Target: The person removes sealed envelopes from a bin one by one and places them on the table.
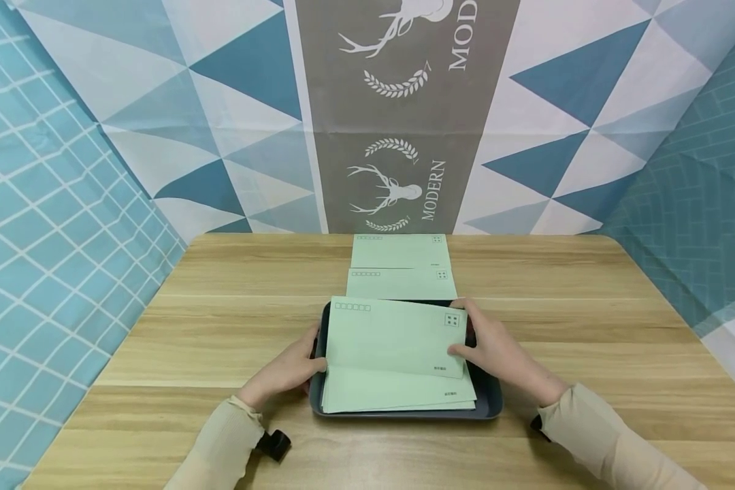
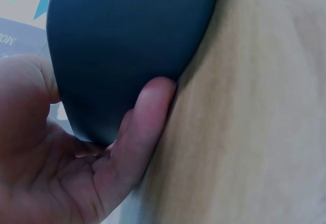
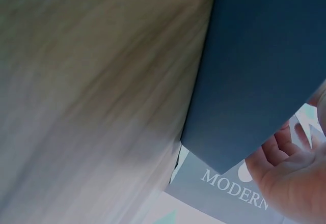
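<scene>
Envelopes [image 1: 398, 391] lie stacked in the dark tray [image 1: 493, 401] on the surface [image 1: 588, 327]. I see my left hand [image 1: 290, 371] and right hand [image 1: 496, 350] pinching the top envelope [image 1: 395, 337], fingers curled round its ends.

Both hands hold a pale green envelope [image 1: 395, 337] over a dark tray [image 1: 490, 407] of envelopes on a wooden table [image 1: 159, 340]: left hand [image 1: 290, 371] at its left edge, right hand [image 1: 496, 347] at its right. Two more envelopes [image 1: 401, 267] lie just behind the tray.
</scene>
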A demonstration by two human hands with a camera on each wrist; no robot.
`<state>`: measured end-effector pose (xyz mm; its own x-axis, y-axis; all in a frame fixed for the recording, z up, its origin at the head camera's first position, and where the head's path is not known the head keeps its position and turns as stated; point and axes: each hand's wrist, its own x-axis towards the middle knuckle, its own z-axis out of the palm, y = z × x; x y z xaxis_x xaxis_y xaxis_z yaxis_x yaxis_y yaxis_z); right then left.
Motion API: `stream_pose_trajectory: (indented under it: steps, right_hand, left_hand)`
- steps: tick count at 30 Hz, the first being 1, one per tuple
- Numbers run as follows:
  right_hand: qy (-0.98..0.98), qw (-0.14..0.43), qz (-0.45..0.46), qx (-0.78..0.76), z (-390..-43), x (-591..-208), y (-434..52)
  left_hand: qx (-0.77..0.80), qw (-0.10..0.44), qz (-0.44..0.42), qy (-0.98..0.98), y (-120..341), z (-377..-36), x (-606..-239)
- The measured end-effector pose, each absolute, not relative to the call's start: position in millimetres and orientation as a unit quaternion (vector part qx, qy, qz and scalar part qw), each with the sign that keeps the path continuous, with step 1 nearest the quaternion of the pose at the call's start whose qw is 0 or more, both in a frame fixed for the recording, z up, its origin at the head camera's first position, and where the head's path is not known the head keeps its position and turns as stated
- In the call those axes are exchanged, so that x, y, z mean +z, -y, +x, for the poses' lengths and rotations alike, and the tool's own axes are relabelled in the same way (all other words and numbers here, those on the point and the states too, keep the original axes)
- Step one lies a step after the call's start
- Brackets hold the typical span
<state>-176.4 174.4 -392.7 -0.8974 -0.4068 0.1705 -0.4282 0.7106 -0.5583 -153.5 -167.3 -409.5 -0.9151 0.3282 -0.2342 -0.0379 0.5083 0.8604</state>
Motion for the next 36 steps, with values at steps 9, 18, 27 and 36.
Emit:
stream_pose_trajectory:
  steps: [9, 18, 27, 36]
  right_hand:
    - [0.919, 0.016, 0.188, 0.346, -177.0, -390.2, -173.6]
    - [0.915, 0.037, 0.186, 0.356, -177.9, -391.4, -175.7]
    - [0.907, 0.028, 0.182, 0.379, -177.4, -392.9, -180.2]
    - [0.888, 0.013, 0.188, 0.419, -176.6, -390.8, -182.9]
  left_hand:
    - [0.493, 0.182, 0.094, -0.846, 167.9, -155.5, -412.0]
    - [0.493, 0.185, 0.09, -0.846, 167.7, -155.6, -411.3]
    - [0.491, 0.182, 0.086, -0.848, 166.7, -154.5, -409.7]
    - [0.488, 0.18, 0.081, -0.85, 166.5, -153.8, -409.9]
